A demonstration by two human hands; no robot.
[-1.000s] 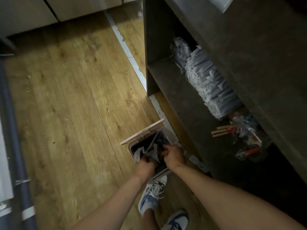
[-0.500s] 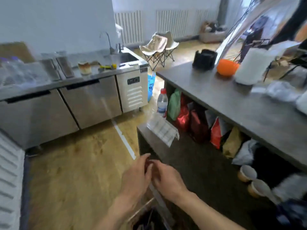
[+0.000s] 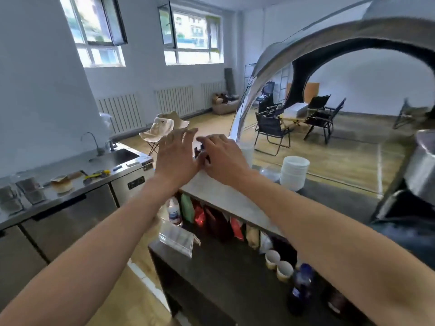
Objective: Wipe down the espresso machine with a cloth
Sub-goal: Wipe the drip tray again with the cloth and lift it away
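No cloth shows in the head view. A shiny metal machine body (image 3: 421, 175), probably part of the espresso machine, stands at the right edge of the grey counter (image 3: 223, 196), mostly cut off. Both my arms stretch forward over the counter's far left end. My left hand (image 3: 176, 158) is open, fingers spread, holding nothing. My right hand (image 3: 223, 158) is beside it with fingers extended toward a small black object (image 3: 199, 151), which sits between the hands and is mostly hidden. I cannot tell whether the fingers touch it.
A stack of white bowls (image 3: 294, 172) stands on the counter behind my right forearm. Below it, shelves hold coloured bags (image 3: 211, 220), a water bottle (image 3: 174, 211), an acrylic sign holder (image 3: 179, 238), paper cups (image 3: 273, 258) and a dark bottle (image 3: 301, 288). A steel worktop with sink (image 3: 70, 184) runs at left.
A second ago both hands were down in a floor bin. My view has risen to counter height, and both hands have come up and reached forward over the counter's left end.
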